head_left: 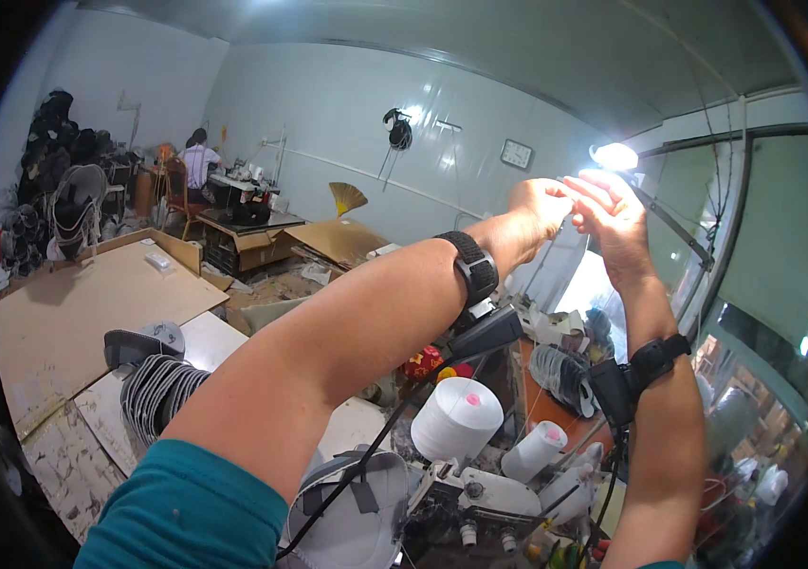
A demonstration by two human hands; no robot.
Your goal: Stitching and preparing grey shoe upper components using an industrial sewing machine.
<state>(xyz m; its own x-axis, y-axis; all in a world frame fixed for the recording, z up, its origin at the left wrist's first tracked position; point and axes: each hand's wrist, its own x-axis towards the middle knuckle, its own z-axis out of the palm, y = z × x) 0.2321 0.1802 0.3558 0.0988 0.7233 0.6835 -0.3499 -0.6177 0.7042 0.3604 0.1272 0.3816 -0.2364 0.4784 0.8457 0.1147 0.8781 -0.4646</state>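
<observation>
Both my arms reach up to the right, and the hands meet just below a bright lamp (615, 156). My left hand (539, 209) is closed, thumb and fingertips pinched together. My right hand (617, 216) meets it at the fingertips, its thumb and fingers also drawn in. Whatever lies between the fingers is too small to make out. Beneath my arms stand a large white thread cone (458, 422) and a smaller thread cone (534, 451). A white sewing machine (497, 495) sits in front of them, with a grey cap (352, 507) to its left.
Stacked caps (159, 391) lie on the left beside a brown board (72, 322). More caps (560, 377) are piled right of the cones. A black cable (366, 460) hangs from my left wrist device. A person (198, 163) sits at another sewing table at the back. Windows (774, 247) line the right.
</observation>
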